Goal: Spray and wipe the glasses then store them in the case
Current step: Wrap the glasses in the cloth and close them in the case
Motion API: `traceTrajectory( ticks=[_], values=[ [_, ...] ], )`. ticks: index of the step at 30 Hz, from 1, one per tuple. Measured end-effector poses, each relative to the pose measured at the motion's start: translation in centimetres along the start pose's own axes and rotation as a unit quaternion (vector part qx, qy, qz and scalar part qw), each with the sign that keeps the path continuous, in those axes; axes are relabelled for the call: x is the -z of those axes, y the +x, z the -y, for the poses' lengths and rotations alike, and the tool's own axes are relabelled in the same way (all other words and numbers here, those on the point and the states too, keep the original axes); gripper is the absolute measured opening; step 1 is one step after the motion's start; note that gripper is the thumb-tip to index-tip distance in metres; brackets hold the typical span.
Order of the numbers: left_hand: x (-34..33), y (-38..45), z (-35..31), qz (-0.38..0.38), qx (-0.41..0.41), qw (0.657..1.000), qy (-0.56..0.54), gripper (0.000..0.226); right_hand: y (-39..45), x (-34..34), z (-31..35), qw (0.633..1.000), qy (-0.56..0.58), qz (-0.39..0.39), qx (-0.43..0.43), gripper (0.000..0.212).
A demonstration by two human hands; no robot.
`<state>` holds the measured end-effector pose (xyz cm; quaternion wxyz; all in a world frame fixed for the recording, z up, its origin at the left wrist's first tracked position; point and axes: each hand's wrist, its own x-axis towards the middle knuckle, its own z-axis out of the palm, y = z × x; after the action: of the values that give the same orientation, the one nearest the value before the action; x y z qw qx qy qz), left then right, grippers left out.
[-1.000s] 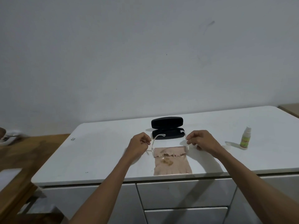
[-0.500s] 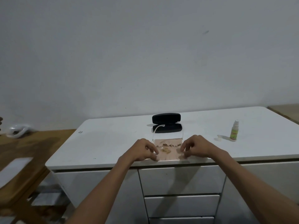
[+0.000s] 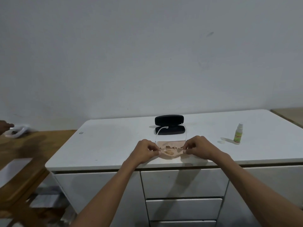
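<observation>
Clear-framed glasses (image 3: 161,131) are held just above a beige cloth (image 3: 168,152) near the front edge of the white cabinet top (image 3: 106,145). My left hand (image 3: 145,150) pinches the glasses' left corner and my right hand (image 3: 199,147) pinches the right corner. The temples are unfolded and point away from me toward the black case (image 3: 169,125), which stands open behind the cloth. A small spray bottle (image 3: 238,133) with a green label stands upright to the right, and its clear cap (image 3: 221,142) lies beside it.
White drawers (image 3: 183,182) sit below the cabinet top. A wooden table (image 3: 24,148) is at the left with a white object (image 3: 18,131) on it, and part of another person's hand (image 3: 5,127) shows at the left edge. A plain wall rises behind.
Both hands drew the glasses back from beside the case toward the front edge, over the cloth. The view has shifted back and the cabinet looks farther away.
</observation>
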<state>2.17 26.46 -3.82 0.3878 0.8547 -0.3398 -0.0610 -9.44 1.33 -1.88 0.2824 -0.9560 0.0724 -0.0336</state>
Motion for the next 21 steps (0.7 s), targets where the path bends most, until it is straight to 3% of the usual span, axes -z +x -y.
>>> traceTrajectory(
  ticks=[5,10,21],
  values=[
    [-0.7,1.4,0.0,-0.096,0.026,0.991,-0.093,0.005,1.3,-0.2,-0.1,0.994,0.037,-0.099,-0.02,0.011],
    [-2.0,2.9,0.8,-0.164,0.06,0.977,-0.125,0.005,2.6,-1.0,-0.1,0.987,0.0,-0.157,-0.04,0.01],
    [-3.8,4.0,1.2,-0.237,0.098,0.964,-0.064,0.02,4.1,-4.2,-0.9,0.967,-0.127,-0.215,-0.053,0.031]
  ],
)
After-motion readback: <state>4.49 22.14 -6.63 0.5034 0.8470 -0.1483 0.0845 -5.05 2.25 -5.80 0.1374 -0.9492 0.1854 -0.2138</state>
